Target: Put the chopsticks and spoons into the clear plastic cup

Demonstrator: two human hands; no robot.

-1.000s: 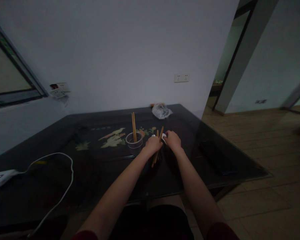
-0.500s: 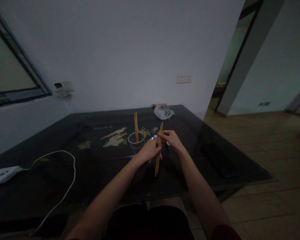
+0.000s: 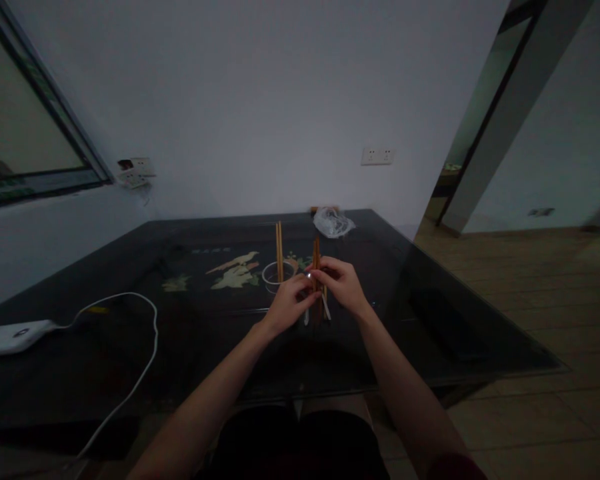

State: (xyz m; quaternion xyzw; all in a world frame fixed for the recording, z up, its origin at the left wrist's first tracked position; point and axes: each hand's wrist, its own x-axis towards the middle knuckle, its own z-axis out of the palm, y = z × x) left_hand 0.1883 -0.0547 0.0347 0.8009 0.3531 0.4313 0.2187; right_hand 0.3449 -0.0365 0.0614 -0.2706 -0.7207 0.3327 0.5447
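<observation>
Several wooden chopsticks (image 3: 317, 252) stand nearly upright between my two hands over the dark table. My left hand (image 3: 291, 301) is closed around them from the left, lower down. From the right, my right hand (image 3: 342, 285) pinches the same bundle higher up. Under and behind my fingers are white-handled spoons (image 3: 326, 307), mostly hidden; a shiny metal part shows at my left fingertips. Just left of my hands stands a clear cup (image 3: 269, 272) with a pair of chopsticks (image 3: 279, 248) leaning upright in it.
A crumpled clear plastic bag (image 3: 333, 223) lies at the table's back edge by the wall. On the left is a white power strip (image 3: 15, 337) with a white cable (image 3: 153, 333) looping over the table's front edge. A dark flat object (image 3: 445, 323) lies to the right.
The chopsticks between my hands have gone from slanted to more upright, and their lower ends no longer stick out toward me. My right hand has closed in toward my left. The view has shifted slightly.
</observation>
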